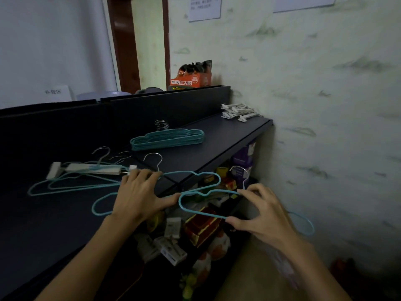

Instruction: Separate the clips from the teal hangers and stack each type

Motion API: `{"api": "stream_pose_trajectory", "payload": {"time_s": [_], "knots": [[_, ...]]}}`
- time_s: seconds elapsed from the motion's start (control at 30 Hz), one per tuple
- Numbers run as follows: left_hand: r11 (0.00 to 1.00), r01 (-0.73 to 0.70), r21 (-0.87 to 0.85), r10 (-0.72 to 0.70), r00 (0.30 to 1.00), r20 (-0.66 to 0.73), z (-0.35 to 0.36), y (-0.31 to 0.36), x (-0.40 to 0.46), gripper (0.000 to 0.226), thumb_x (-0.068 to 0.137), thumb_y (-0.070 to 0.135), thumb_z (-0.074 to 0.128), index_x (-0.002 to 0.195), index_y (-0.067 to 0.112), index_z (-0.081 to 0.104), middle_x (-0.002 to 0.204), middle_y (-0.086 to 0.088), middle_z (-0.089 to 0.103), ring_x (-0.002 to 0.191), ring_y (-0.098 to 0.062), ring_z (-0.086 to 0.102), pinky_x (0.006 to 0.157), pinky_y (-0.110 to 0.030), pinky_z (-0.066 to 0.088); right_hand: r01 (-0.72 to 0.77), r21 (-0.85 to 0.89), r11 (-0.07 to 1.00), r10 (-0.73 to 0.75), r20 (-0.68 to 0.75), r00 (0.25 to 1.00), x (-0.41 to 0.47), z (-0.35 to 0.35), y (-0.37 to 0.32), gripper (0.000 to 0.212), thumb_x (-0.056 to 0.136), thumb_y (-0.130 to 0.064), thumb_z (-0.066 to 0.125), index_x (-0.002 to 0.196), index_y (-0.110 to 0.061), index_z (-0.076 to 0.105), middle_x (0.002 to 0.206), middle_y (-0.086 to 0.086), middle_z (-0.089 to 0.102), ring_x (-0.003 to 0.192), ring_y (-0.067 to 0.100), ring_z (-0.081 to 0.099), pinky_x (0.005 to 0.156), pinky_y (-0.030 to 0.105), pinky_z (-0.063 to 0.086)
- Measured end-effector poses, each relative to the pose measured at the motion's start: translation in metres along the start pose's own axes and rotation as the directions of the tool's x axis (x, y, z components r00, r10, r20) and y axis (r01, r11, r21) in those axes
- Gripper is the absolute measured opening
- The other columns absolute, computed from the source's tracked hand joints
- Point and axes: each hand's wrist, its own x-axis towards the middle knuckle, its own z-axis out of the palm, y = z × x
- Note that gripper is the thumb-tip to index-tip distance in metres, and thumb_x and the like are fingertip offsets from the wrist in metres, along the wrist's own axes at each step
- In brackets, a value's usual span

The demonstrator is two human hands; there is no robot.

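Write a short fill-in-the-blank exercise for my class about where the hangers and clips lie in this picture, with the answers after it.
1. The right hand holds a teal hanger that carries ____ clips.
2. The pile of white clips lies at the far end of the desk, next to the ____.
3. The stack of teal hangers lies ____ on the desk.
4. The left hand rests on another ____.

Answers: no; wall; flat; hanger

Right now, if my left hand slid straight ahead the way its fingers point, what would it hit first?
Probably the teal hanger under the left hand's fingertips, then the hanger stack farther back; depth is unclear.
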Motion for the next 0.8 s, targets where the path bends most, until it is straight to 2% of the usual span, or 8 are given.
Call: {"api": "stream_pose_trajectory", "payload": {"time_s": [0.13,0.33,0.53,0.67,0.8], "knots": [[1.000,0.009,0.001,-0.009,1.000,0.004,0.016,0.028,0.013,0.093,0.068,0.086,0.033,0.110,0.010,0.067,0.099,-0.007,0.066,0.094,-0.031,0.056,0.076,-0.045,0.047,0.013,0.031,0.999,-0.014,0.016,1.000,0.009,-0.008,0.038,0.088,0.067,-0.083,0.049,0.121,-0.015,0.061,0.108,-0.007,0.046,0.102,0.014,0.048,0.081,0.027,0.043],[0.998,0.048,0.051,-0.046,0.999,-0.026,0.021,0.034,0.036,0.093,0.067,0.085,0.036,0.113,0.010,0.066,0.106,-0.007,0.066,0.097,-0.029,0.055,0.079,-0.042,0.045,0.056,0.069,0.996,-0.057,0.015,0.998,0.042,0.002,0.066,0.087,0.067,-0.083,0.050,0.121,-0.016,0.062,0.108,-0.009,0.046,0.102,0.014,0.049,0.084,0.033,0.047],[0.995,0.072,0.067,-0.072,0.997,0.001,0.032,0.025,0.087,0.098,0.067,0.089,0.028,0.120,0.013,0.062,0.114,-0.004,0.065,0.101,-0.028,0.050,0.081,-0.042,0.041,0.088,0.093,0.992,-0.090,0.015,0.996,0.090,0.020,0.084,0.086,0.067,-0.082,0.050,0.122,-0.017,0.062,0.108,-0.007,0.048,0.102,0.014,0.049,0.084,0.038,0.049],[0.996,0.057,0.067,-0.058,0.998,0.005,0.048,0.021,0.130,0.101,0.067,0.090,0.019,0.115,0.014,0.066,0.108,-0.005,0.068,0.094,-0.031,0.054,0.076,-0.042,0.045,0.093,0.087,0.992,-0.095,0.019,0.995,0.128,0.027,0.102,0.089,0.066,-0.084,0.049,0.122,-0.016,0.061,0.108,-0.007,0.047,0.102,0.015,0.049,0.086,0.041,0.048],[0.994,0.062,0.095,-0.065,0.997,0.031,0.063,0.010,0.174,0.103,0.065,0.091,0.018,0.124,0.018,0.060,0.117,-0.002,0.064,0.100,-0.031,0.053,0.081,-0.043,0.045,0.107,0.070,0.992,-0.107,-0.004,0.994,0.174,0.035,0.119,0.089,0.066,-0.085,0.048,0.121,-0.017,0.061,0.107,-0.009,0.047,0.100,0.014,0.048,0.083,0.042,0.049]]}}
